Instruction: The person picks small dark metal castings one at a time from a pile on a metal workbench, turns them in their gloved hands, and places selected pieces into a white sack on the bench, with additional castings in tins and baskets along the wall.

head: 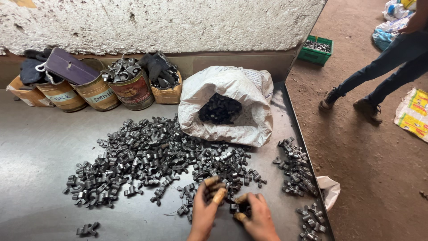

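Hands [232, 209] on metal parts [151, 156] | sack [232, 105] behind | tins [102, 89] beyond

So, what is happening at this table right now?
A person works at a metal table, both hands at the near edge of a big pile of small dark metal parts. The left hand and right hand, fingertips wrapped in tan covers, touch parts there. A smaller row of parts lies to the right. Behind stand an open white sack and several tins. Another person walks on the dirt floor.
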A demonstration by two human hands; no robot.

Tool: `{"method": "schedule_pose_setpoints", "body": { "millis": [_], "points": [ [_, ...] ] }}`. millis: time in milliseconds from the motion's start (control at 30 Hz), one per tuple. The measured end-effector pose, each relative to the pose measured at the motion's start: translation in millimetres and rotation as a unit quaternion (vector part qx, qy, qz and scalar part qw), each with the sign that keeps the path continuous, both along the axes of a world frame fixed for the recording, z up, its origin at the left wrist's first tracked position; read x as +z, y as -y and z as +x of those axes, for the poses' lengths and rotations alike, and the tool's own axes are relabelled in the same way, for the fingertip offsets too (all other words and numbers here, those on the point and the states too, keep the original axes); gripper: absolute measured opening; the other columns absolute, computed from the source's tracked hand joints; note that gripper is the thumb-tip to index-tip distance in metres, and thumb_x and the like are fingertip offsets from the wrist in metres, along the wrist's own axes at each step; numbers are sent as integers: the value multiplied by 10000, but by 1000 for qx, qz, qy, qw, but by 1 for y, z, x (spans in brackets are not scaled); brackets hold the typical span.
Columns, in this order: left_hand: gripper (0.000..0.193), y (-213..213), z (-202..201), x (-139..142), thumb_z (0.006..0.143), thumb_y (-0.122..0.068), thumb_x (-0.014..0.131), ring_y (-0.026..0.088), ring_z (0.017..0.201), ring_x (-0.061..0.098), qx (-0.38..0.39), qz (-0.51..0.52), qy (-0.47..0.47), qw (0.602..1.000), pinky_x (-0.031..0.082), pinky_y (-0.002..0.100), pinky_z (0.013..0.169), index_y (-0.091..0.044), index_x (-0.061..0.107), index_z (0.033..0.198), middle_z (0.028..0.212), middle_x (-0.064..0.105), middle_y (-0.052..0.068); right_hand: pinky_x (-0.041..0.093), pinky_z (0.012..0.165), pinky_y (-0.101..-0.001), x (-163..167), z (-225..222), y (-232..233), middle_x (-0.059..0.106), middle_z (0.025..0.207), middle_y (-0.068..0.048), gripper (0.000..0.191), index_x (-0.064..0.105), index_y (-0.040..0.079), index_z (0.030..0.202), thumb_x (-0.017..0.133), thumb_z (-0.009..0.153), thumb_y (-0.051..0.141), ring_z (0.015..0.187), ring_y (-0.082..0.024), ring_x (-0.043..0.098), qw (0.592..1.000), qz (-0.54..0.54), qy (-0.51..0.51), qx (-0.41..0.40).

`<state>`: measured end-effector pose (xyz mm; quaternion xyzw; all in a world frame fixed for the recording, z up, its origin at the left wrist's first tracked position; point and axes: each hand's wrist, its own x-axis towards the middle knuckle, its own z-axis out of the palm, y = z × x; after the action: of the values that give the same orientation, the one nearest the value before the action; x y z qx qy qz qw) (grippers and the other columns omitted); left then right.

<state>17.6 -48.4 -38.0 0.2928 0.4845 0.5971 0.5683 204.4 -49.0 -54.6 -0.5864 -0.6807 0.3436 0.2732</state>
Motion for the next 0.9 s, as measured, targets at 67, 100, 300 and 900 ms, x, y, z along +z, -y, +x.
{"method": "schedule_pose_setpoints", "body": {
  "millis": [67,100,300,900],
  "points": [
    [339,13,0,-18,916,-36,708,164,975,721,-6,-20,-55,998,597,301,862,-4,663,1250,1119,764,129,592,890,-309,-11,16,-2,703,1065,-37,597,656,95,1187,907,650,24,989,-163,718,987,-91,-128,-18],
    [330,20,0,-27,908,-42,704,155,988,732,-20,-13,-75,997,595,285,876,-12,680,1236,1117,777,114,585,904,-327,-18,23,-1,684,1084,-59,629,635,96,1231,880,660,-5,1013,-176,698,960,-146,-237,-14],
    [261,39,7,-68,923,-135,694,166,887,772,-113,-38,-60,991,591,285,770,4,783,1126,1024,829,113,553,926,-358,-50,50,11,630,1177,-124,631,573,25,1306,808,726,-54,1080,-218,631,805,-264,-532,21],
    [305,46,24,-83,920,-171,687,314,795,785,-64,-229,293,926,666,495,672,-5,599,1160,1033,763,207,549,450,-312,-50,41,11,722,756,-118,412,681,-36,1108,758,850,277,574,-189,686,751,-331,-562,-100]
  ]
}}
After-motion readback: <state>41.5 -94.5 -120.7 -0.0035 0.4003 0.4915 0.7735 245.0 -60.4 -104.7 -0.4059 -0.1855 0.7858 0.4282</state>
